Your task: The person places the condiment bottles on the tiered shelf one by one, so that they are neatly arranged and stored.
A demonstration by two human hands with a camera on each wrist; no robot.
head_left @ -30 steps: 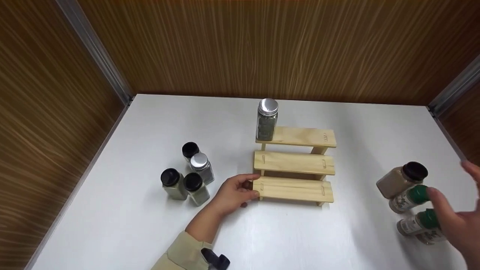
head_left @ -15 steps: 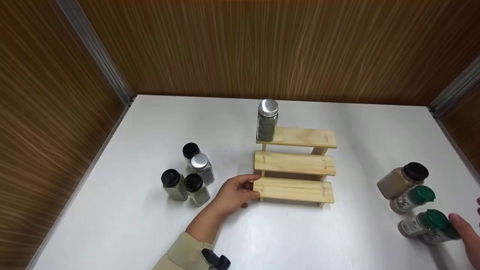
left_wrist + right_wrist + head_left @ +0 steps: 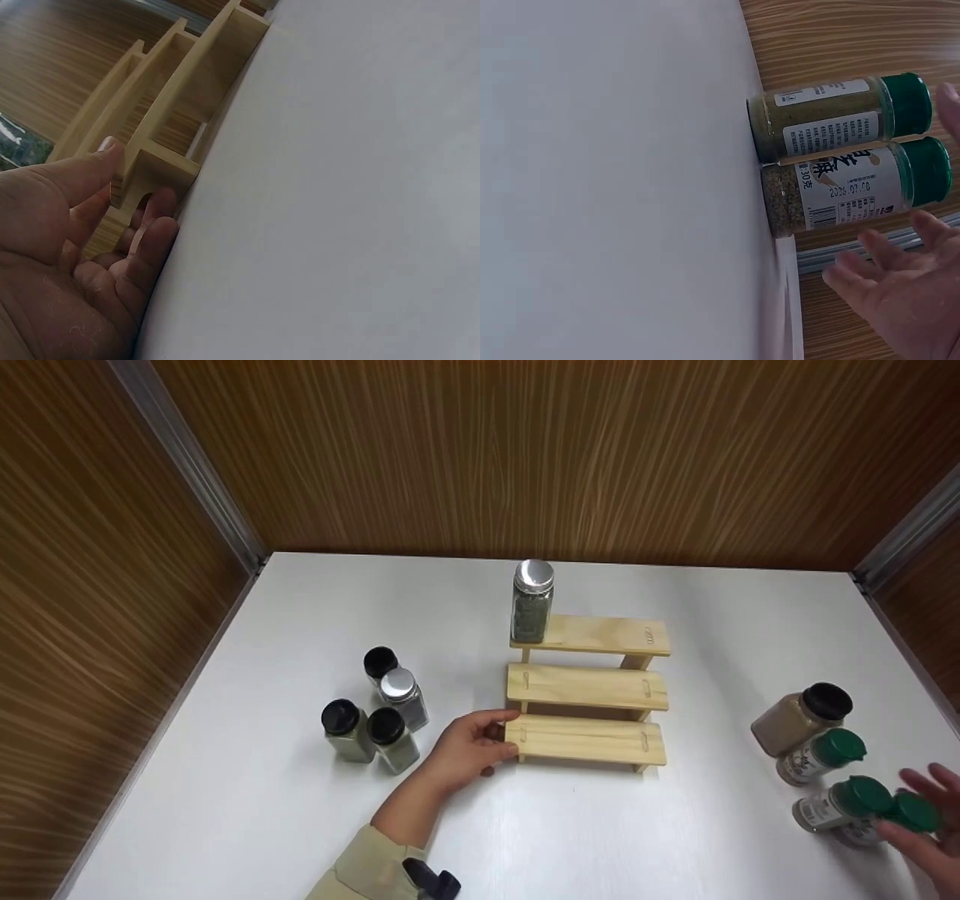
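A three-step wooden rack (image 3: 586, 688) stands mid-table, with a silver-lidded herb jar (image 3: 532, 600) on the left end of its top step. My left hand (image 3: 504, 739) grips the left end of the bottom step. In the left wrist view the thumb lies on top of the rack (image 3: 180, 105) and the fingers (image 3: 154, 225) curl at its side. At the far right stand three green-capped spice bottles (image 3: 838, 804). My right hand (image 3: 913, 806) hovers by their caps with fingers spread. The right wrist view shows two of these bottles (image 3: 840, 187) and the fingers (image 3: 885, 259) apart from them.
Several square jars (image 3: 375, 720) with black or silver lids cluster left of the rack. A tan jar with a black lid (image 3: 801, 720) stands beyond the green-capped bottles. Wood-grain walls enclose the white table (image 3: 300, 607) on three sides.
My right hand drew back from over the green-capped bottles toward the lower right, then spread its fingers beside their caps. The left hand and rack stayed still.
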